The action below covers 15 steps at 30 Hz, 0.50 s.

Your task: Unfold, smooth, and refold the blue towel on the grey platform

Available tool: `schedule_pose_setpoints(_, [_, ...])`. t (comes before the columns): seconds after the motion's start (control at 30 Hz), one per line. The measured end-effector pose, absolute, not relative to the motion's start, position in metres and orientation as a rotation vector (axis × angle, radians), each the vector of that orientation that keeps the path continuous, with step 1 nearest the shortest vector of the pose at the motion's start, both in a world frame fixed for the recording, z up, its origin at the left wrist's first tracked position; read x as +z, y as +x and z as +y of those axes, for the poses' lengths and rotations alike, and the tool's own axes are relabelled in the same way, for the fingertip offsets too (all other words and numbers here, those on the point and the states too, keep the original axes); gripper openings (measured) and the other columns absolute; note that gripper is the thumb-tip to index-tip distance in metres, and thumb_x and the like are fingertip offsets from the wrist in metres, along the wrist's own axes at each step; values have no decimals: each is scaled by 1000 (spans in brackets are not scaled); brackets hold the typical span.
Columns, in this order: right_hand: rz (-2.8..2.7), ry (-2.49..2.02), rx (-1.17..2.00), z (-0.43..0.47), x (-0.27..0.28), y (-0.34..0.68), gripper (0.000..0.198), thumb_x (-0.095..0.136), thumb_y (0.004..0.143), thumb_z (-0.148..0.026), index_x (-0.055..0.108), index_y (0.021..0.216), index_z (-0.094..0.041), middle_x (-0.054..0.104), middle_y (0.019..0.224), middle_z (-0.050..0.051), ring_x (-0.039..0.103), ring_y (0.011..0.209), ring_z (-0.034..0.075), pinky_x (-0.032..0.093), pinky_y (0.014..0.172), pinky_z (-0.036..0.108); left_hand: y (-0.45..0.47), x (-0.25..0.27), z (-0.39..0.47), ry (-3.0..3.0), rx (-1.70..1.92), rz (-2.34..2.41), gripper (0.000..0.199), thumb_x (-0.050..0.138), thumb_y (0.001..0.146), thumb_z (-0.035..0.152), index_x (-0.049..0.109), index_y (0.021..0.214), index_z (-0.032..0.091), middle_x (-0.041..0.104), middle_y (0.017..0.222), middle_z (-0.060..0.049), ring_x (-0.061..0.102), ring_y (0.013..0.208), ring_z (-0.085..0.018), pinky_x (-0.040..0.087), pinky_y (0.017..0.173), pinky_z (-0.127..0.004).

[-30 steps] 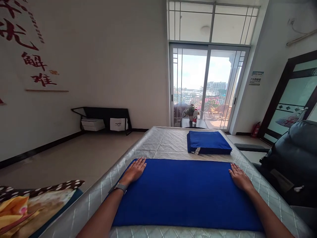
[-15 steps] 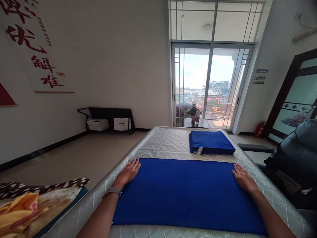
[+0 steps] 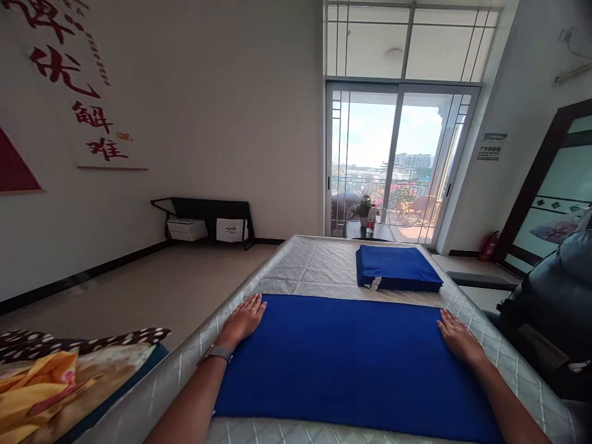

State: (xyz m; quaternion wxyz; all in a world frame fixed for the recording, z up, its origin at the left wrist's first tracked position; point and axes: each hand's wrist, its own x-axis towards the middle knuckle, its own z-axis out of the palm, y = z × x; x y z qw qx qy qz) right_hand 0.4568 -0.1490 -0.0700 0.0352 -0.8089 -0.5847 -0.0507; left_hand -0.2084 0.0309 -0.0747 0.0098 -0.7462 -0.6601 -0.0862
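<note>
A blue cloth point(image 3: 356, 364) lies flat and smooth across the near part of the quilted mattress point(image 3: 314, 262). On the cloth's far left corner rests my left hand point(image 3: 243, 319), palm down with its fingers stretched out. My right hand point(image 3: 459, 335) lies flat over the far right corner in the same way, fingers extended. Neither hand grips anything. Beyond the cloth, toward the right, sits a neat stack of folded blue cloths point(image 3: 398, 266) with a white tag showing on its near side.
Patterned bedding point(image 3: 69, 382) is heaped at the lower left. A dark leather chair point(image 3: 564, 283) stands close on the right. Past the mattress are a small table with a bottle point(image 3: 370, 219) and a potted plant point(image 3: 363, 209), before glass sliding doors point(image 3: 398, 160).
The view has shifted slightly, so the room sits a little to the right in the picture. Both hands stay flat at the same corners of the cloth.
</note>
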Motion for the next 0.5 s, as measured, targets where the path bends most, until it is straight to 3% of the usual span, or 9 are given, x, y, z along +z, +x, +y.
schedule_pose_setpoints(0.5, [-1734,-2438,-160,-146,-79,460,66,18,97,-38,31,154,-8,29,162,8,22,150,21,22,122,43,-203,-71,27,-2305,-255,-2051,61,21,101,34,32,151,1,29,160,-19,25,149,-25,21,121,-44])
